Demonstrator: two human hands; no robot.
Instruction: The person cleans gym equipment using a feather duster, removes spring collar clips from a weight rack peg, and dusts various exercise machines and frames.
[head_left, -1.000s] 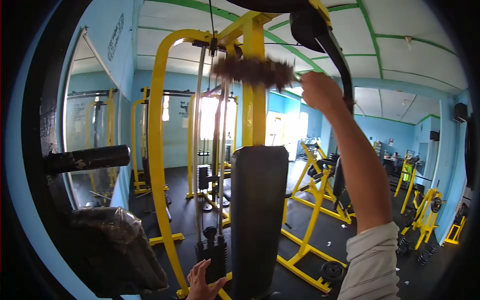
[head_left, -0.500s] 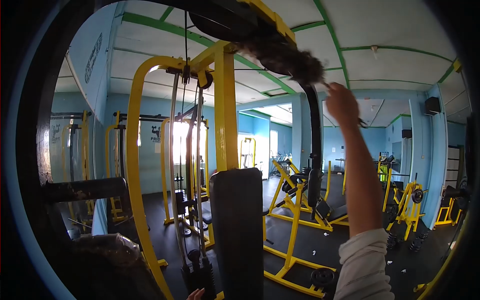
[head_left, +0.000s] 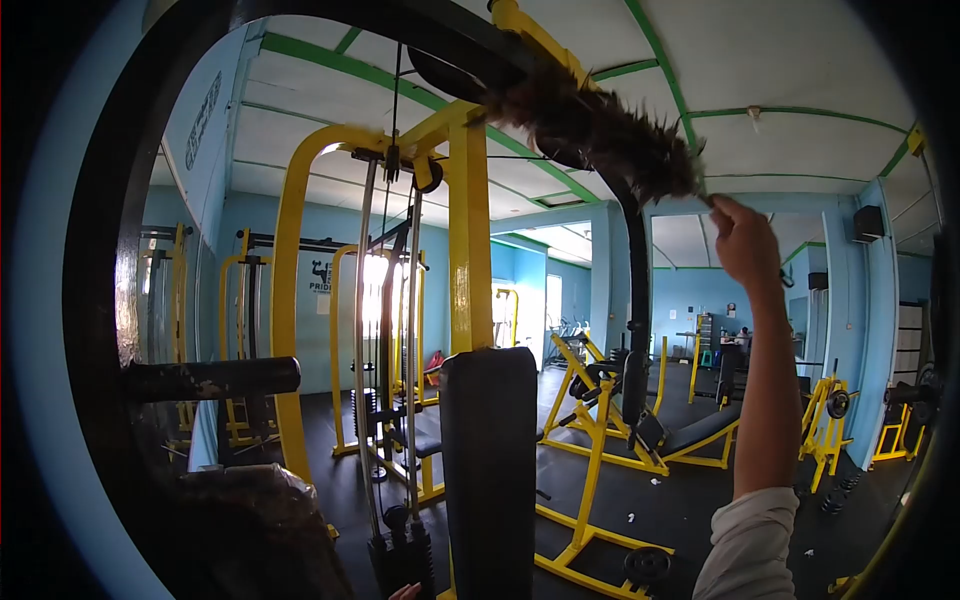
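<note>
My right hand point(head_left: 745, 240), raised at the upper right, is closed around the handle of a feather duster point(head_left: 615, 135). The duster's dark, shaggy plumes lie against the curved black frame point(head_left: 420, 22) of an exercise machine, near a dark round pulley. Only a few fingertips of my left hand point(head_left: 406, 592) show at the bottom edge, close to the weight stack point(head_left: 402, 555); what it touches is hidden. Between my hands stands the machine's black padded backrest point(head_left: 490, 470), in front of a yellow upright point(head_left: 470, 230).
A black padded bar point(head_left: 215, 379) juts out at left, above a plastic-covered seat point(head_left: 250, 500). Yellow benches point(head_left: 590, 420) and a weight plate point(head_left: 647, 565) stand to the right. White scraps point(head_left: 631, 518) lie on the dark floor. A mirror lines the left wall.
My right hand and the duster have shifted right and slightly down in view. The whole scene has also moved a little right and down. Less of my left hand shows now.
</note>
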